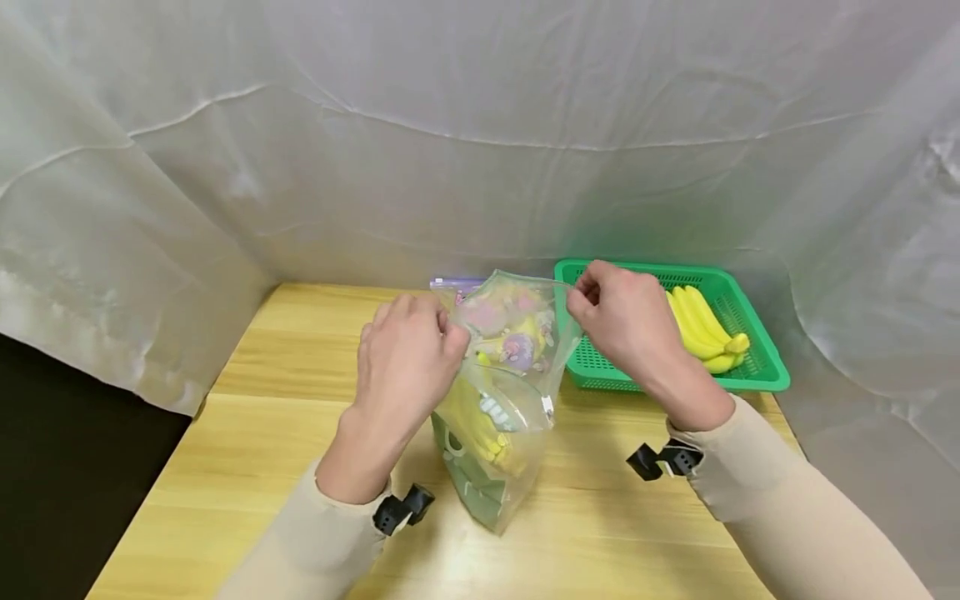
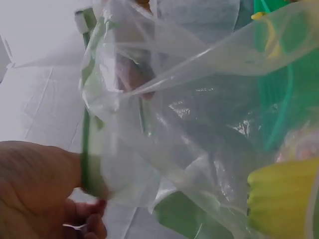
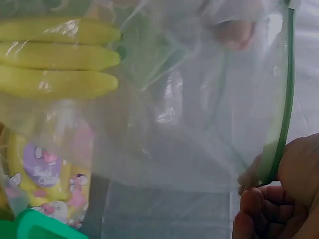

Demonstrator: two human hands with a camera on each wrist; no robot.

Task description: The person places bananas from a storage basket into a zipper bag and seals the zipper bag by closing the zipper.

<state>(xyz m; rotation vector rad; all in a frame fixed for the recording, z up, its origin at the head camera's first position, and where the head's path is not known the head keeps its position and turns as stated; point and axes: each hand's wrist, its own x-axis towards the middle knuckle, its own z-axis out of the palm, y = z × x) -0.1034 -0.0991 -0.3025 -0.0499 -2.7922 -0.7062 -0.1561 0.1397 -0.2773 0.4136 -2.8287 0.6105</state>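
A clear zip bag with a green edge (image 1: 528, 450) hangs between both hands, its top spread wide. Yellow bananas (image 1: 474, 417) (image 3: 60, 57) lie inside it. My left hand (image 1: 408, 358) (image 2: 45, 189) pinches the bag's left top corner. At the opposite corner, my right hand (image 1: 630, 321) (image 3: 284, 199) grips the green-edged rim between thumb and fingers. The bag's slider (image 1: 547, 406) shows on its near edge.
Behind the held bag is a patterned bag (image 1: 517, 346) (image 3: 45, 174) with a purple zip and yellow contents. A green basket (image 1: 768, 371) with bananas (image 1: 697, 325) stands at the right on the wooden table (image 1: 300, 358). Grey-white sheeting (image 1: 450, 167) surrounds the back and sides.
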